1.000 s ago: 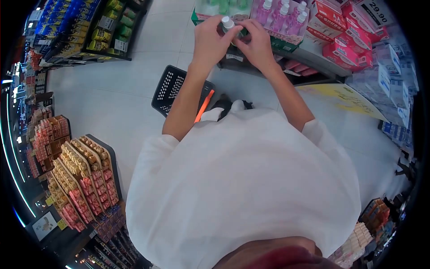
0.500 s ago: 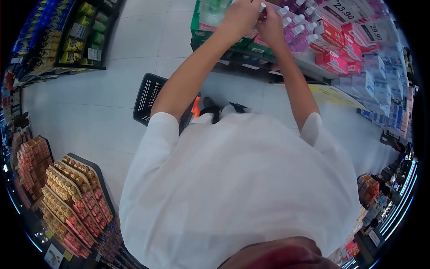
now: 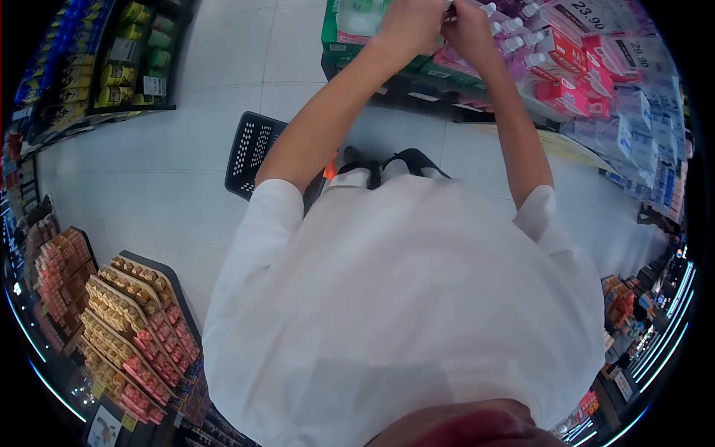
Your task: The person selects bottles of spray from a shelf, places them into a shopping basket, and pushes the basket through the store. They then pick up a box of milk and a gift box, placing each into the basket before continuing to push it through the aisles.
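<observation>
Your left hand and right hand are both up at the far edge of the view, knuckles nearly touching, fingers curled in toward each other. Whatever's between them is cut off by the top of the frame, so honestly you can't tell if either hand is pinching something or just bunched up there, and you can't tell which way it points.

Just right of your right hand are the pink bottles, packed side by side on the shelf. Their white caps face up toward you, so their long axis looks roughly vertical, bodies mostly hidden under the caps. Just left of your left hand there's a green tray of pale bottles on the same shelf.

Further right: stacked red boxes and a price card reading 23.90.

Down on the floor, nearer to you and under your left forearm, a black perforated basket sits tilted, partly hidden by your white shirt. Way off at near left is a rack of orange and pink packs.
</observation>
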Motion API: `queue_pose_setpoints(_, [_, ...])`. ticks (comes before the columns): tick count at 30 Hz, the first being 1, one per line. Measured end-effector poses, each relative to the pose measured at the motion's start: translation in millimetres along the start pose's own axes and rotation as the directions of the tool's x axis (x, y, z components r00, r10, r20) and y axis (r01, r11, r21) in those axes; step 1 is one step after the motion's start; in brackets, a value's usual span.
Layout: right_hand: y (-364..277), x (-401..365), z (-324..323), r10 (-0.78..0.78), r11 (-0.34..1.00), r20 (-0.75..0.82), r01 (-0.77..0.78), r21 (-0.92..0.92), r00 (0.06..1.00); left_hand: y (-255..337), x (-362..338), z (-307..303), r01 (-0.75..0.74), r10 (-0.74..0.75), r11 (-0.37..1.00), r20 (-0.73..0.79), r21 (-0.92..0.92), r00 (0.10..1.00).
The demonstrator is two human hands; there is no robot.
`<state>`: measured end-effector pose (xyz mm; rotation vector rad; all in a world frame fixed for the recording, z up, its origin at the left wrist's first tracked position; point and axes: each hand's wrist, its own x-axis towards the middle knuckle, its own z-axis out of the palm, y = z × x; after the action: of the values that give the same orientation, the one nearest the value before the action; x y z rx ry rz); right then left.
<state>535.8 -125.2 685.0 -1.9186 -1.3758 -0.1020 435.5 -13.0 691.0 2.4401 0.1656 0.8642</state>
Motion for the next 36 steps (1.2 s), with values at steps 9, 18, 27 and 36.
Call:
queue_pose_setpoints(9, [-10, 6, -9, -0.053, 0.991, 0.145, 0.034, 0.129, 0.988, -1, -8, -8, -0.019, 0.005, 0.989, -0.095, -0.144, 0.995])
queue_pose_setpoints(18, [10, 18, -12, -0.175, 0.984, 0.147, 0.166, 0.072, 0.974, 19, -6, -7, 0.130, -0.138, 0.987, -0.077, -0.094, 0.987])
queue_pose_setpoints(27, [-5, 18, -11, -0.095, 0.994, 0.064, 0.091, 0.064, 0.993, -1, 0, 0, 0.082, -0.081, 0.997, 0.095, -0.004, 0.992])
queue_pose_setpoints(36, [5, 15, 2, -0.020, 1.000, 0.185, 0.019, 0.005, 0.983, -3, -1, 4, 0.192, -0.185, 0.979, 0.106, -0.070, 0.977])
